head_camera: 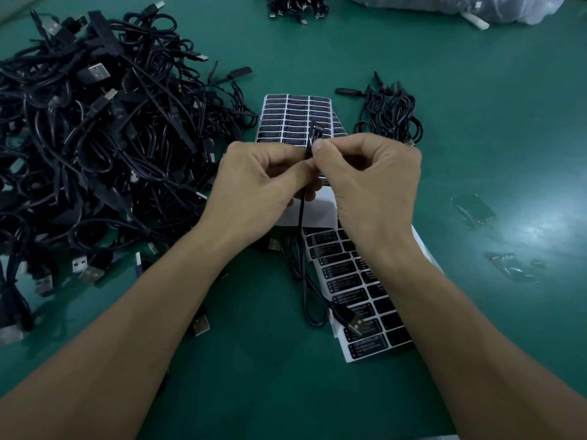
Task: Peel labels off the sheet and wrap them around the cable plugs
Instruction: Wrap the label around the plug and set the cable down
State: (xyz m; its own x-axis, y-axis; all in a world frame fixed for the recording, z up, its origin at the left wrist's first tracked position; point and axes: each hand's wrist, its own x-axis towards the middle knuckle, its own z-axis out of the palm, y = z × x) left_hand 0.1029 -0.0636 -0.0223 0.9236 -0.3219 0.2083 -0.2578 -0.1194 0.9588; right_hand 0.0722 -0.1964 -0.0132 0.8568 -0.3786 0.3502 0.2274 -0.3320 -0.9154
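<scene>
Fingers [321, 147] of left hand [254, 182] and right hand [371, 179] both pinch the plug [315, 134], labelled tip poking out at 12 o'clock, cable [301, 211] at 6.

On the table [476, 138], a cable pile [95, 138] lies to my left. Label sheets [359, 281] run near to far before me, a bundle [390, 119] right of their far end; the plug [314, 134] I hold is above them.
</scene>
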